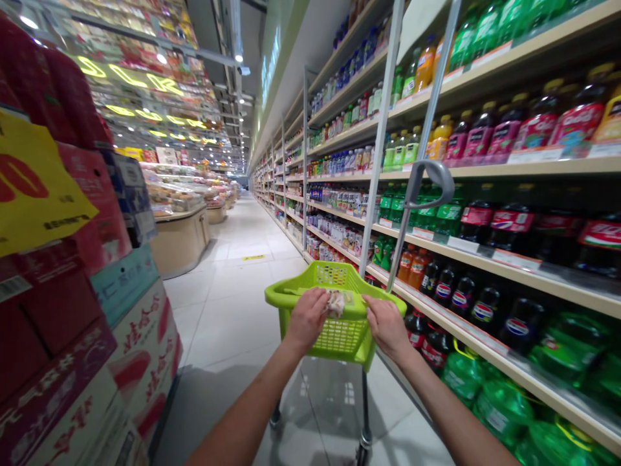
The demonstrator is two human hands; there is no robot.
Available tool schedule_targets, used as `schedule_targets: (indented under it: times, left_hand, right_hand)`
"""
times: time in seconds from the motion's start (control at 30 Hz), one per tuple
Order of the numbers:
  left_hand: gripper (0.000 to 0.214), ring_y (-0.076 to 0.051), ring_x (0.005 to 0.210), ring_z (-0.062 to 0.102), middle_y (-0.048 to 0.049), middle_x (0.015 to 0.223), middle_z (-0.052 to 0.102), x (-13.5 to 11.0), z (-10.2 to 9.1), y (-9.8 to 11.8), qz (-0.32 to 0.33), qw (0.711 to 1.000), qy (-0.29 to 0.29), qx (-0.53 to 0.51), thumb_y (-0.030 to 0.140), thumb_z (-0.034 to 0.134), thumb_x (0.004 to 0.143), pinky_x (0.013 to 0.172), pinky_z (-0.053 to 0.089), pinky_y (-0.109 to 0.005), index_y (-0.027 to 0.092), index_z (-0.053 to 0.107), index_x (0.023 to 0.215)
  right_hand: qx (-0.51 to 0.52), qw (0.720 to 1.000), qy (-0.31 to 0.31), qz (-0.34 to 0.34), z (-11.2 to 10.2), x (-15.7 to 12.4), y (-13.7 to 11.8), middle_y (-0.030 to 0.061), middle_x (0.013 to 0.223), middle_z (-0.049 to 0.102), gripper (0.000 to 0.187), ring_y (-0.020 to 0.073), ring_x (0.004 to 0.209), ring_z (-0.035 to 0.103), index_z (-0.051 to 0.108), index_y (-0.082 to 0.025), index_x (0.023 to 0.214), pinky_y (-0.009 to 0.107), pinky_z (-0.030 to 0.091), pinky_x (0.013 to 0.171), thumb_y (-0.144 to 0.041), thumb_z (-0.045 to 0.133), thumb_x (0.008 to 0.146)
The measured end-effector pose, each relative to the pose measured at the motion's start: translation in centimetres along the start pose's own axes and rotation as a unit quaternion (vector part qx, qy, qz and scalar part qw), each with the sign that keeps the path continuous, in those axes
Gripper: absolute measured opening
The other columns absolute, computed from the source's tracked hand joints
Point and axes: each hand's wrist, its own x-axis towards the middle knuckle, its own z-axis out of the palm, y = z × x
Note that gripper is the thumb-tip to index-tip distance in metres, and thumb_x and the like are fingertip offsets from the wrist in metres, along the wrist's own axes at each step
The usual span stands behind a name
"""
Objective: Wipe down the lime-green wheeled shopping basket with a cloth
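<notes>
A lime-green shopping cart (334, 343) with a lattice basket and grey legs on wheels stands in front of me. My left hand (309, 314) is closed over the left part of its handle. Wrapped around the handle's rim, my right hand (387, 323) grips it farther right. Between the hands, a crumpled pale piece of cloth or tissue (336, 303) lies at the handle, touching or close to my left fingers; whether those fingers also hold it I cannot tell. What the basket contains is mostly hidden.
Drink shelves (466, 243) line the right side, with large green bottles (502, 401) low down. Stacked cartons (140, 349) and a yellow price sign (43, 184) crowd the left. A tiled aisle (233, 272) runs ahead past a rounded display counter (182, 239).
</notes>
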Motion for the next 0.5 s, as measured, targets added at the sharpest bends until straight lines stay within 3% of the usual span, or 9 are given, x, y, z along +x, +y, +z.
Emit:
schedule_targets:
  times: [0.13, 0.2, 0.3, 0.4, 0.5]
  left_hand:
    - [0.029, -0.021, 0.102, 0.051, -0.0088, 0.107, 0.058, -1.0, -1.7, -4.2, -0.091, 0.995, 0.039, 0.034, 0.024, 0.043, 0.082, 0.091, 0.044, -0.041, 0.018, 0.054, 0.108]
    - [0.029, -0.021, 0.101, 0.051, -0.0093, 0.105, 0.057, -1.0, -1.8, -4.8, -0.136, 0.987, 0.065, 0.046, 0.023, 0.042, 0.082, 0.090, 0.044, -0.042, 0.017, 0.054, 0.107]
    - [0.029, -0.020, 0.100, 0.051, -0.0092, 0.105, 0.058, 0.1, -0.2, -1.5, -0.100, 0.994, 0.044, 0.018, 0.019, 0.040, 0.082, 0.090, 0.045, -0.040, 0.016, 0.053, 0.107]
    - [0.027, -0.019, 0.102, 0.050, -0.0083, 0.105, 0.059, 1.8, 2.2, 3.4, 0.018, 1.000, -0.003, -0.024, 0.019, 0.041, 0.083, 0.092, 0.043, -0.037, 0.016, 0.054, 0.106]
    - [0.026, -0.019, 0.104, 0.050, -0.0074, 0.106, 0.060, 2.2, 2.9, 4.5, 0.057, 0.998, -0.002, -0.025, 0.020, 0.040, 0.084, 0.094, 0.042, -0.037, 0.018, 0.055, 0.105]
  right_hand:
    - [-0.023, 0.999, 0.034, 0.023, -0.3, -0.2, 1.7, 0.0059, 0.091, 0.066, 0.028, 0.0185, 0.088, 0.056, 0.061, -0.016, 0.093, 0.034, 0.034, 0.084, -0.024, 0.035, 0.086]
    - [-0.018, 0.999, 0.040, 0.031, 0.0, -0.3, 1.4, 0.0041, 0.088, 0.067, 0.027, 0.0179, 0.084, 0.055, 0.062, -0.017, 0.092, 0.035, 0.032, 0.084, -0.024, 0.036, 0.086]
    - [-0.013, 0.998, 0.048, 0.043, 0.5, -0.2, 0.2, 0.0027, 0.088, 0.067, 0.026, 0.0178, 0.084, 0.055, 0.061, -0.019, 0.094, 0.036, 0.029, 0.087, -0.024, 0.038, 0.086]
    - [-0.015, 0.998, 0.048, 0.039, 0.7, -0.2, -0.8, 0.0039, 0.090, 0.066, 0.027, 0.0180, 0.086, 0.055, 0.061, -0.018, 0.093, 0.037, 0.028, 0.088, -0.024, 0.036, 0.086]
    - [-0.018, 0.998, 0.054, 0.037, 0.6, -0.4, -0.8, 0.0056, 0.092, 0.066, 0.029, 0.0182, 0.087, 0.054, 0.061, -0.016, 0.094, 0.036, 0.029, 0.087, -0.023, 0.034, 0.087]
